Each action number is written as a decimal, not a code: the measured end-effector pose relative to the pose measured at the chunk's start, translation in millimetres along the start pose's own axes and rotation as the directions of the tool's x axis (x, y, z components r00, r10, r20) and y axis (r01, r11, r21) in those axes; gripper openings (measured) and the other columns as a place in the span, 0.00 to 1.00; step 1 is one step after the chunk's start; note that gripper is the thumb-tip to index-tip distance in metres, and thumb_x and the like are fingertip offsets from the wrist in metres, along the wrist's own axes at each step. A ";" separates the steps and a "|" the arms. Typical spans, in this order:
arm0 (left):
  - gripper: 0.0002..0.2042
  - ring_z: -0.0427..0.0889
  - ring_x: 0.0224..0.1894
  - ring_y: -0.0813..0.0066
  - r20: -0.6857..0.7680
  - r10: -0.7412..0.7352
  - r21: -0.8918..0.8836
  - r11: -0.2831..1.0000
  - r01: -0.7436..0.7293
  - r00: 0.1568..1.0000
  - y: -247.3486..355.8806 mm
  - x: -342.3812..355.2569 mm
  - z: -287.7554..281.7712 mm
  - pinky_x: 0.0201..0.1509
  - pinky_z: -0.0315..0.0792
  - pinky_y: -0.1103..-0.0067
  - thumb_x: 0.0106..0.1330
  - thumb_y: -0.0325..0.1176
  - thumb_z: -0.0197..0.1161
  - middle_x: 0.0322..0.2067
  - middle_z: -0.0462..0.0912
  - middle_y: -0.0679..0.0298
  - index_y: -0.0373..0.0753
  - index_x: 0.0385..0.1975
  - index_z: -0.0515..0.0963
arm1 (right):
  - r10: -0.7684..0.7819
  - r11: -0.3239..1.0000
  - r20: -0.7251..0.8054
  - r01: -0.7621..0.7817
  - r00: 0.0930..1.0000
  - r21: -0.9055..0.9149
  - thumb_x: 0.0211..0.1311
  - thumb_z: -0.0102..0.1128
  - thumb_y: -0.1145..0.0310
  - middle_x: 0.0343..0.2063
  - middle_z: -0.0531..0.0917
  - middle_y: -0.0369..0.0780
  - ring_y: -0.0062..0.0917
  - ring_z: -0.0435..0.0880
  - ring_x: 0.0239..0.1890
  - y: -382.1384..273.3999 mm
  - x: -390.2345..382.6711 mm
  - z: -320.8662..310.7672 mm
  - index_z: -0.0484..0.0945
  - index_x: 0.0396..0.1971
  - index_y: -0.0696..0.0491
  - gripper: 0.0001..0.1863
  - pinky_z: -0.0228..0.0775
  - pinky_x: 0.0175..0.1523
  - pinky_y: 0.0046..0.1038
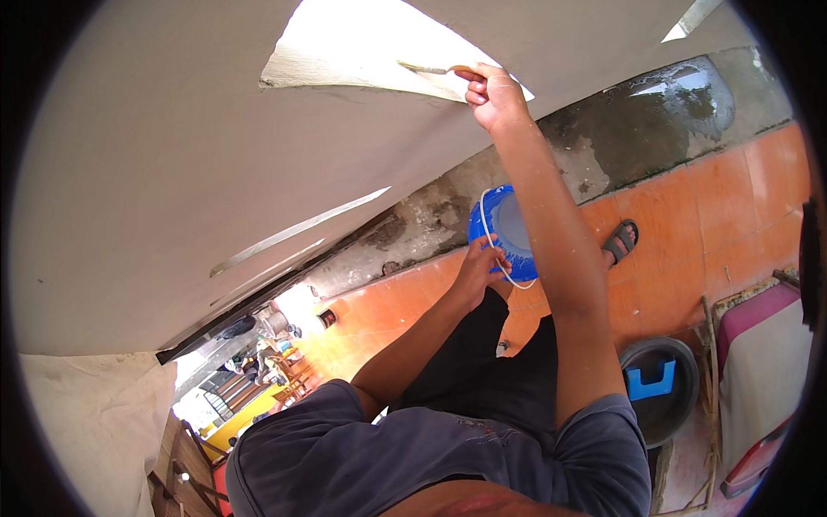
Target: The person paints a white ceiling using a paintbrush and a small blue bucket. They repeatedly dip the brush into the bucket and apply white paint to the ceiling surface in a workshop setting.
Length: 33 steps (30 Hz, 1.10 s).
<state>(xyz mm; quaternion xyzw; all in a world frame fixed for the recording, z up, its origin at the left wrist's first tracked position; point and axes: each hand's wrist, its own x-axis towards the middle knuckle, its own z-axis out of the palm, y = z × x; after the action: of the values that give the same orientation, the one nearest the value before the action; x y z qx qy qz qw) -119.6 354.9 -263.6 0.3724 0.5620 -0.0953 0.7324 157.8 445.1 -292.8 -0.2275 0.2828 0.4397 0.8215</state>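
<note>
In my raised right hand (494,99), the fingers are closed on the handle of a thin paintbrush (428,69). Its bristle end lies against a glaring white area (353,43) on the pale wall (172,189); the glare hides how wet that surface is. Lower down, my left hand (479,271) grips the near rim of a blue bucket (479,217) with a white wire handle (485,226). Greyish-white liquid shows inside the bucket, and pale splashes mark its inner wall. My right forearm covers the bucket's right side.
Orange tiled floor (689,207) meets a stained concrete strip with a puddle (680,103) along the wall. At right are a dark round basin (689,414) with a blue plastic piece (650,381) in it and a pink-and-white panel (762,362). A sandalled foot (622,243) stands beyond my right arm.
</note>
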 end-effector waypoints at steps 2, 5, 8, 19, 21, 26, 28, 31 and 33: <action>0.19 0.77 0.40 0.72 -0.012 0.004 0.004 1.000 -0.004 1.000 0.9 -1.1 -0.1 0.49 0.73 0.70 0.69 0.32 0.51 0.35 0.73 0.64 0.38 0.57 0.59 | -0.026 1.000 -0.058 0.026 0.998 0.004 0.67 0.49 0.76 0.36 0.83 0.49 0.10 0.60 0.17 1.2 9.1 -18.4 0.72 0.39 0.63 0.06 0.51 0.19 0.13; 0.19 0.77 0.39 0.71 -0.011 0.014 -0.004 1.000 -0.014 1.000 1.5 0.3 -1.4 0.48 0.74 0.71 0.69 0.32 0.51 0.35 0.73 0.64 0.38 0.58 0.59 | -0.041 0.998 -0.185 0.048 0.982 0.035 0.66 0.49 0.77 0.36 0.82 0.48 0.10 0.60 0.17 1.1 2.9 -30.9 0.72 0.39 0.63 0.06 0.51 0.19 0.13; 0.21 0.77 0.39 0.71 -0.002 0.016 -0.006 1.000 -0.016 1.000 0.0 2.6 -2.2 0.48 0.74 0.71 0.68 0.32 0.53 0.35 0.73 0.63 0.38 0.59 0.58 | 0.009 0.993 0.039 -0.013 0.999 0.119 0.68 0.55 0.73 0.39 0.83 0.49 0.09 0.61 0.18 0.6 -15.1 -17.2 0.72 0.40 0.61 0.07 0.52 0.19 0.13; 0.21 0.78 0.40 0.71 -0.020 -0.012 0.017 1.000 0.012 1.000 -3.5 4.8 4.6 0.48 0.74 0.72 0.69 0.32 0.51 0.35 0.74 0.64 0.38 0.61 0.58 | 0.013 1.000 -0.144 -0.011 0.989 0.017 0.69 0.50 0.76 0.39 0.81 0.51 0.09 0.61 0.18 8.2 44.3 -52.5 0.70 0.44 0.64 0.08 0.50 0.18 0.13; 0.21 0.78 0.40 0.71 -0.030 -0.017 0.021 1.000 0.018 0.999 -5.5 6.1 4.0 0.48 0.74 0.71 0.70 0.32 0.51 0.35 0.74 0.64 0.38 0.61 0.58 | -0.001 1.000 -0.274 -0.003 0.962 -0.012 0.66 0.52 0.79 0.38 0.81 0.53 0.10 0.62 0.17 5.3 66.4 -87.5 0.71 0.43 0.64 0.08 0.50 0.18 0.13; 0.21 0.78 0.40 0.70 -0.020 -0.020 0.027 0.999 0.021 1.000 -9.6 7.8 0.6 0.48 0.74 0.70 0.70 0.32 0.51 0.35 0.74 0.64 0.38 0.61 0.57 | 0.082 0.993 -0.250 -0.057 0.965 0.106 0.64 0.55 0.80 0.40 0.81 0.55 0.11 0.63 0.17 7.6 66.1 -116.7 0.70 0.44 0.62 0.10 0.50 0.18 0.14; 0.21 0.78 0.40 0.70 -0.015 -0.017 0.014 1.000 0.018 1.000 -11.7 8.3 1.0 0.48 0.74 0.70 0.70 0.31 0.50 0.35 0.74 0.64 0.37 0.61 0.57 | 0.121 0.985 -0.160 -0.099 0.980 0.140 0.65 0.54 0.78 0.44 0.79 0.56 0.11 0.61 0.17 11.4 56.3 -99.6 0.68 0.46 0.61 0.11 0.49 0.19 0.14; 0.21 0.78 0.40 0.70 -0.017 -0.030 0.037 0.999 0.030 0.999 -12.0 10.5 2.1 0.49 0.73 0.70 0.70 0.32 0.49 0.35 0.74 0.64 0.37 0.61 0.57 | 0.194 0.942 0.024 -0.193 0.981 0.276 0.66 0.53 0.77 0.42 0.82 0.51 0.08 0.60 0.16 16.3 55.6 -58.3 0.71 0.42 0.63 0.08 0.50 0.17 0.13; 0.21 0.78 0.40 0.70 -0.028 -0.025 0.061 0.998 0.027 0.999 -10.8 11.7 2.8 0.50 0.72 0.69 0.70 0.33 0.48 0.35 0.74 0.64 0.37 0.61 0.57 | 0.144 0.977 -0.067 -0.131 0.987 0.167 0.65 0.54 0.78 0.41 0.82 0.52 0.08 0.60 0.17 13.1 57.5 -45.3 0.72 0.42 0.63 0.08 0.49 0.17 0.13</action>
<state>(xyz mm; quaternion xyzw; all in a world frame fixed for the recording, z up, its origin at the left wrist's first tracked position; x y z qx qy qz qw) -119.4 348.7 -278.5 0.3886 0.5737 -0.1169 0.7115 160.7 457.7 -366.0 -0.1568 0.3647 0.4618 0.7932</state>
